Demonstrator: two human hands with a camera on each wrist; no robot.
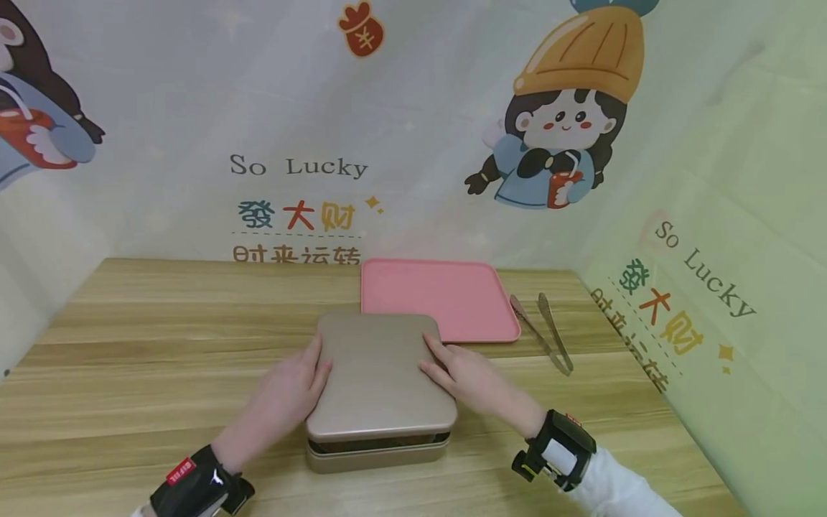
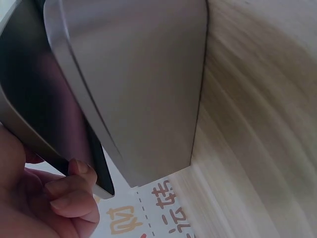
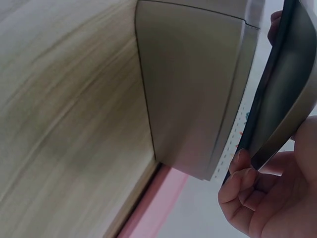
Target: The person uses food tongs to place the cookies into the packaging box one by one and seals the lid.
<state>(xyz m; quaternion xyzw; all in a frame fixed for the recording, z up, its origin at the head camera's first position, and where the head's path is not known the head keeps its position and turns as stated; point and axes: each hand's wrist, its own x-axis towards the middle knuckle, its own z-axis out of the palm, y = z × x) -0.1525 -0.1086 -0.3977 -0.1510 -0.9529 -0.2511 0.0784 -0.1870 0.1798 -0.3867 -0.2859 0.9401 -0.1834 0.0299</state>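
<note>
A champagne-coloured metal tin stands on the table, its lid [image 1: 381,377] raised off the base [image 1: 377,457], with a dark gap at the front. My left hand [image 1: 292,384] grips the lid's left side, thumb on top. On the opposite side my right hand [image 1: 474,379] holds it the same way. In the left wrist view, curled fingers hook under the rim of the lid [image 2: 54,99], apart from the base wall [image 2: 143,94]. The right wrist view has the lid [image 3: 285,99] likewise clear of the base [image 3: 188,84]. What lies inside the tin is hidden.
Behind the tin lies a pink tray [image 1: 446,298], partly covered by the lid in the head view. Metal tongs [image 1: 561,355] rest to the tray's right. A printed cloth [image 1: 413,129] hangs along the back and sides of the wooden table [image 1: 161,345].
</note>
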